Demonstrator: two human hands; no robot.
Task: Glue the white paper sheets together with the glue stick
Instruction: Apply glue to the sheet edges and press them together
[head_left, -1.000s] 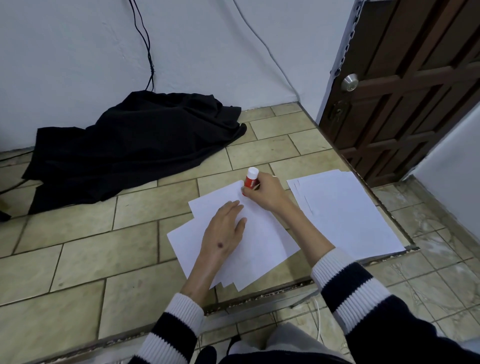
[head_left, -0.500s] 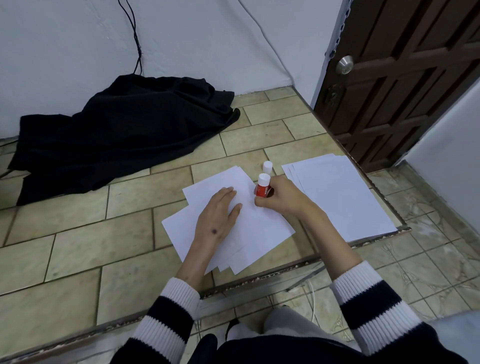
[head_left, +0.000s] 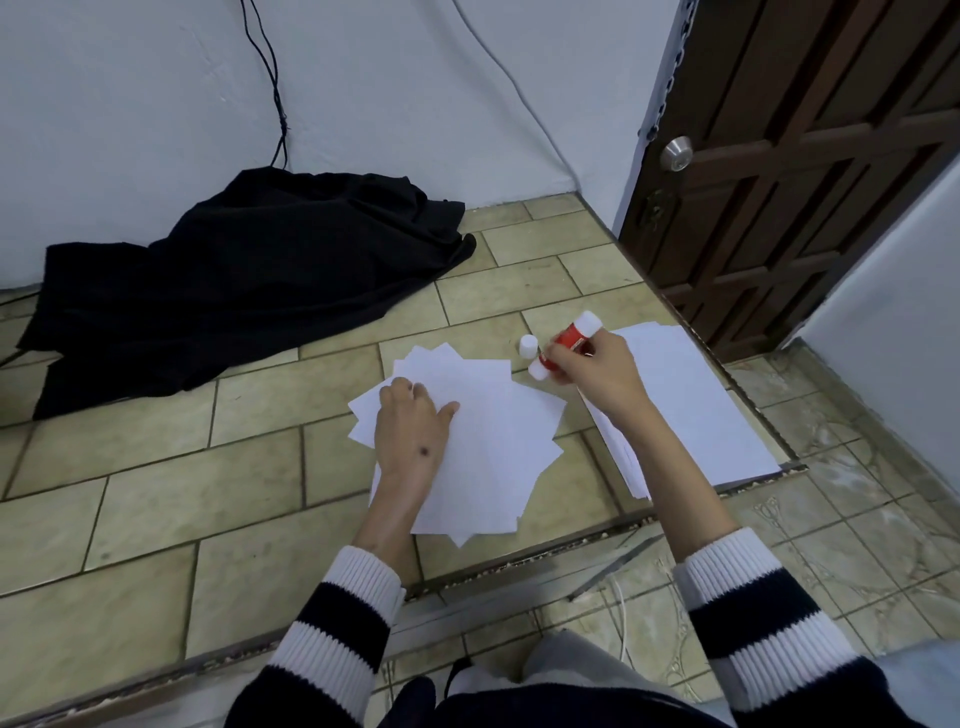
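A fanned pile of white paper sheets (head_left: 488, 441) lies on the tiled floor in front of me. My left hand (head_left: 410, 431) rests on its left part, palm down, fingers slightly bent. My right hand (head_left: 597, 374) grips a red glue stick (head_left: 569, 340), tilted, its white lower end near the pile's far right corner. A small white cap (head_left: 528, 345) stands on the floor just left of the stick. A second stack of white sheets (head_left: 701, 410) lies to the right, under my right forearm.
A black cloth (head_left: 244, 280) is heaped against the wall at the back left, with a dark cable (head_left: 270, 88) hanging above it. A brown wooden door (head_left: 789, 156) stands at the right. The tiled platform ends in a step edge (head_left: 545, 561) near my knees.
My right hand has drawn the glue stick back off the top sheet toward the right and tilted it. My left hand has slid to the pile's left part. The cap has come into view.
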